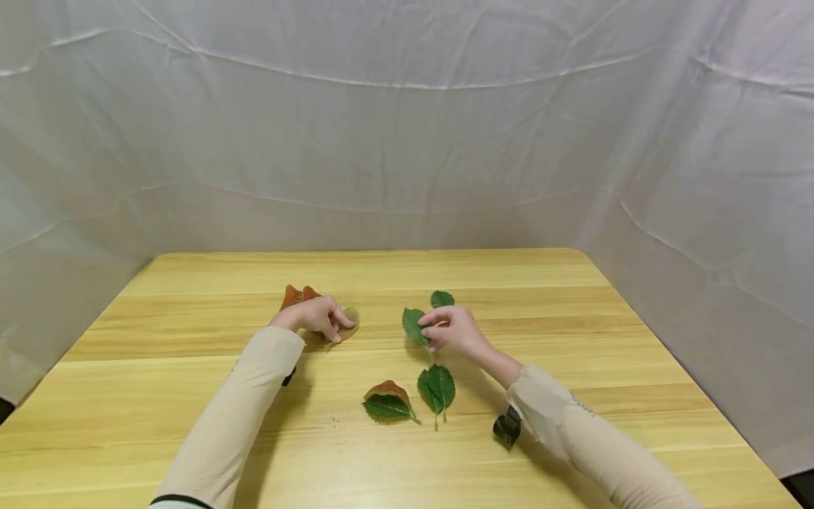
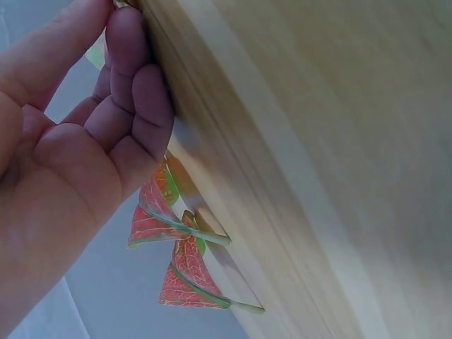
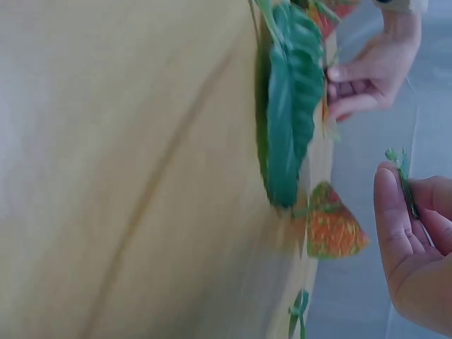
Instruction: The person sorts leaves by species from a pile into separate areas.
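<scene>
My left hand (image 1: 318,316) pinches a yellowish-brown leaf (image 1: 349,329) low over the table, thumb and index finger meeting at its edge. Red leaves (image 1: 294,294) lie just behind that hand; in the left wrist view, two curled red leaves (image 2: 191,279) with pale veins and green stems show below it. Between thumb and fingers, my right hand (image 1: 459,332) holds a green toothed leaf (image 1: 413,324) raised off the table. The right wrist view shows this green leaf (image 3: 403,185) edge-on. Another green leaf (image 1: 441,299) lies just beyond the right hand.
Nearer me on the wooden table (image 1: 540,283), two overlapping green leaves (image 1: 437,387) lie beside a curled red leaf (image 1: 388,387) with a green leaf (image 1: 385,406) at its front. Small dark specks dot the wood nearby. A pale sheet (image 1: 394,141) hangs behind and at both sides.
</scene>
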`<act>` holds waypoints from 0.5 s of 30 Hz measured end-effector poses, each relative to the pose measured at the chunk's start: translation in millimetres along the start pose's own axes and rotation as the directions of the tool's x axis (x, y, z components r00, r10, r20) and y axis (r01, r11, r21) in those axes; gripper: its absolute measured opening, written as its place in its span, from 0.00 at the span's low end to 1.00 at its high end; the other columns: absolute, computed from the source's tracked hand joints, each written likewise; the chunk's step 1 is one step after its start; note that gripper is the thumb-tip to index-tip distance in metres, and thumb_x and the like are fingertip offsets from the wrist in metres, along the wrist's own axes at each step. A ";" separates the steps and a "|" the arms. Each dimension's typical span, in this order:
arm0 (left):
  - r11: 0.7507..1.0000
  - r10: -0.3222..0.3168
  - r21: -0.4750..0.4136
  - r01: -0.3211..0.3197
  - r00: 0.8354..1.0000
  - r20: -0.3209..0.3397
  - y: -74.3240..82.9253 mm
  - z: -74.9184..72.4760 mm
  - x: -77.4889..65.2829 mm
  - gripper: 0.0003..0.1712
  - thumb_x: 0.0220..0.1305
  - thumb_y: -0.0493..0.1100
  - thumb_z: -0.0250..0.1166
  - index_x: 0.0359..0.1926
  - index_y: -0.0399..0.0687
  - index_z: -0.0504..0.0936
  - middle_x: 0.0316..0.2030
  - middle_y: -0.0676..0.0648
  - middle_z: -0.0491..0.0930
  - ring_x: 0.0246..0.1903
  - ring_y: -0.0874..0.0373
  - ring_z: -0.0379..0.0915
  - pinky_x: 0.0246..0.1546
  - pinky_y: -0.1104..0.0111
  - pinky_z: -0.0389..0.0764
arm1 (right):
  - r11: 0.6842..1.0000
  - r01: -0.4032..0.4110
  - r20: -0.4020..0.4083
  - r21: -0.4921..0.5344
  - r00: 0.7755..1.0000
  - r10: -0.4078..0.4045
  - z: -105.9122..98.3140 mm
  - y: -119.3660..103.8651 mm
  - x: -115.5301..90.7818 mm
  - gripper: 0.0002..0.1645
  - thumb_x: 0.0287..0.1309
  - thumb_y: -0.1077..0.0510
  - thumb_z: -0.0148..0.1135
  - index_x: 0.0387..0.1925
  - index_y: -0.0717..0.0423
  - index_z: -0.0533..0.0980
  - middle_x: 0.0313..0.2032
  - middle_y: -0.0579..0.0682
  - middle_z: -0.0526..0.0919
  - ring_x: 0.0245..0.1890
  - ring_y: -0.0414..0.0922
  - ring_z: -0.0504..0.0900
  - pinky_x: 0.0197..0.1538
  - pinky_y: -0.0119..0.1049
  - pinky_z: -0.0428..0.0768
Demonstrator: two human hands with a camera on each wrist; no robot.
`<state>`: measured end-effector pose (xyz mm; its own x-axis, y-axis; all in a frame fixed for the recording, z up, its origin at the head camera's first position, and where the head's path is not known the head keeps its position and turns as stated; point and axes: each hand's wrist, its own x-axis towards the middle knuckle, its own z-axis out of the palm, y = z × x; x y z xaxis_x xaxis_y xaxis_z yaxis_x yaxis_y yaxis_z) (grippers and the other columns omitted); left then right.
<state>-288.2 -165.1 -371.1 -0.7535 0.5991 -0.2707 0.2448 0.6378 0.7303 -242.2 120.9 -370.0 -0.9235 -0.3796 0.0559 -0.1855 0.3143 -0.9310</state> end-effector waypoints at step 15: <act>1.000 -0.003 -0.013 0.003 1.000 0.002 0.8 -0.7 0.7 0.23 0.48 0.24 0.63 0.48 0.30 0.75 0.15 0.46 0.74 0.14 0.63 0.60 0.20 0.73 0.67 | 0.994 -0.067 -0.142 0.084 0.987 0.078 -38.4 10.2 13.2 0.14 0.48 0.73 0.59 0.40 0.76 0.73 0.31 0.64 0.78 0.20 0.46 0.79 0.29 0.40 0.79</act>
<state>-289.0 -164.5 -370.3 -0.7530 0.5981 -0.2744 0.2343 0.6333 0.7376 -269.2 152.6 -364.9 -0.9735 -0.2264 0.0335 -0.0946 0.2647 -0.9597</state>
